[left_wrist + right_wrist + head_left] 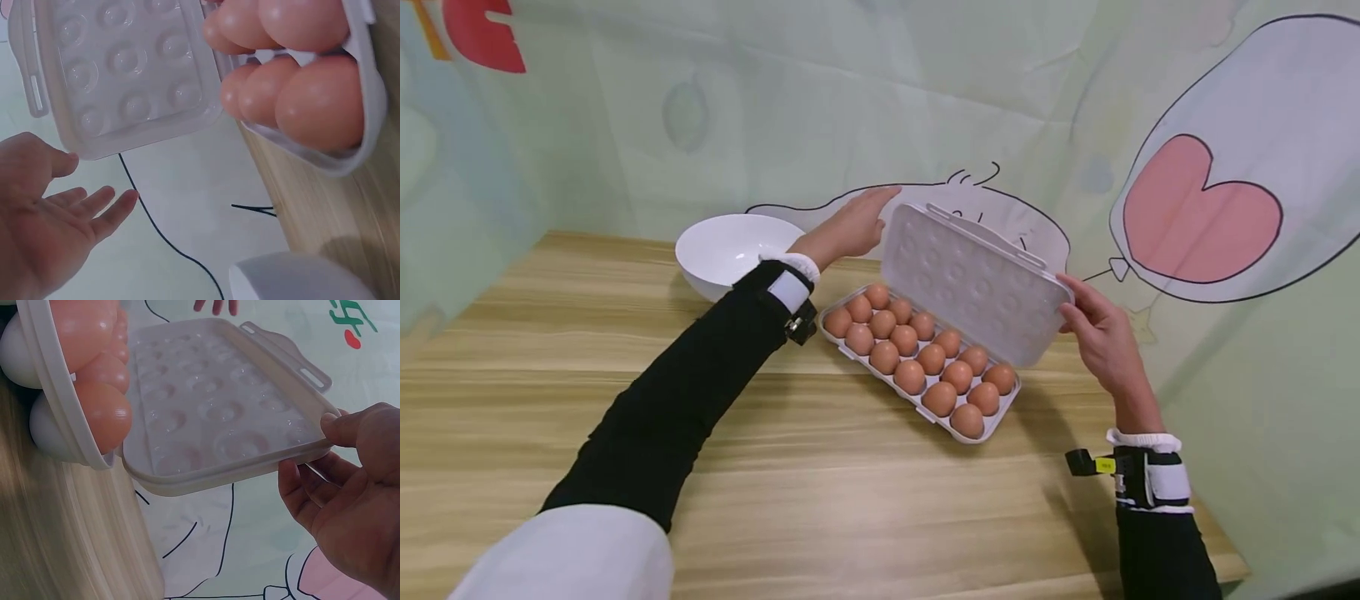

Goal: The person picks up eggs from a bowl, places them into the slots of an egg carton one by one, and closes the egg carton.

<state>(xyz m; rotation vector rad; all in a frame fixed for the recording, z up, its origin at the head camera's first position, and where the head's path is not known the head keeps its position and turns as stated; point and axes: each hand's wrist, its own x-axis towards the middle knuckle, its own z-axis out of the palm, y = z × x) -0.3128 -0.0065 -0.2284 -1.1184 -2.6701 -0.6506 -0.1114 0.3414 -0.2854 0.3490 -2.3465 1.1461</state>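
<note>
An egg carton (844, 347) of pale plastic lies on the table, filled with several brown eggs (910, 377). Its hinged lid (970, 279) is raised and tilted back, with rounded hollows on the inside. At the lid's right corner my right hand (1101, 337) pinches the edge, thumb on the inner side and fingers behind, as the right wrist view shows. My left hand (850, 223) is beside the lid's left corner, fingers extended and apart. In the left wrist view its thumb (62, 164) is at the lid's corner; whether it touches I cannot tell.
A white bowl (718, 254) stands at the back of the table, left of the carton and behind my left wrist. The wooden table (775, 500) meets a printed cloth backdrop (850, 100) along its far edge.
</note>
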